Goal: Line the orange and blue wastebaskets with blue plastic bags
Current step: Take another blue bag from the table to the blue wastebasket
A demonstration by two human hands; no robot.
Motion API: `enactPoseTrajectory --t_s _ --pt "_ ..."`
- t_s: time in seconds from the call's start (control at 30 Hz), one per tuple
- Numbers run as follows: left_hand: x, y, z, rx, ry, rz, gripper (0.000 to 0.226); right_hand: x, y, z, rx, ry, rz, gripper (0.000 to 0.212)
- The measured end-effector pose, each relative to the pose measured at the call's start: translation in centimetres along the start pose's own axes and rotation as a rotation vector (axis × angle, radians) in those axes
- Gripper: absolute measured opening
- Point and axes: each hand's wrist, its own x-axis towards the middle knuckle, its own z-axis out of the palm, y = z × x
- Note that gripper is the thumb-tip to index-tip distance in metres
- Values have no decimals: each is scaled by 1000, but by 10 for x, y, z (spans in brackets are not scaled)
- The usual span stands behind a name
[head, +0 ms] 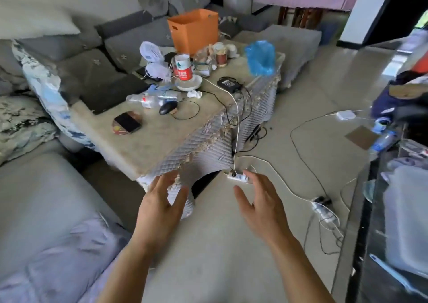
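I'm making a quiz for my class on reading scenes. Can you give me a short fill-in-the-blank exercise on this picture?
1. The orange wastebasket stands on the ____.
2. The colour of the plastic bag near the table's far right corner is ____.
3. The left hand and right hand are both open and hold ____.
4. The computer mouse lies beside a clear plastic ____.

Missing words: table; blue; nothing; bottle

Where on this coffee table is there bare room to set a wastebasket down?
The near corner of the table is bare, between the phone and the near edge. The far half is crowded: orange wastebasket, blue bag, red can, bottles, mouse, cables.
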Motion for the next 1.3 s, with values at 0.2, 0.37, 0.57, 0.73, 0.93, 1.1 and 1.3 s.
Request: enactPoseTrajectory --t_s 0.2,0.37,0.57,0.73,0.93,1.1,1.3 --pt "112 2 86 130 -251 92 49 80 76 14 -147 -138 158 41" --pt "237 23 157 131 -397 200 39 188 126 4 -272 -237 221 42" --pt "374 105 230 119 -505 384 40 294 166 -56 -207 -131 385 43" --pt "438 175 308 88 -566 449 38 342 239 -101 -172 -54 538 47" --pt "500 225 431 188 -668 418 47 426 370 -130 -162 -117 560 54" --pt "560 281 476 181 -603 313 47 526 428 -172 -161 -138 483 50" --pt "638 315 501 131 -449 223 49 646 459 -187 -90 -201 308 49"
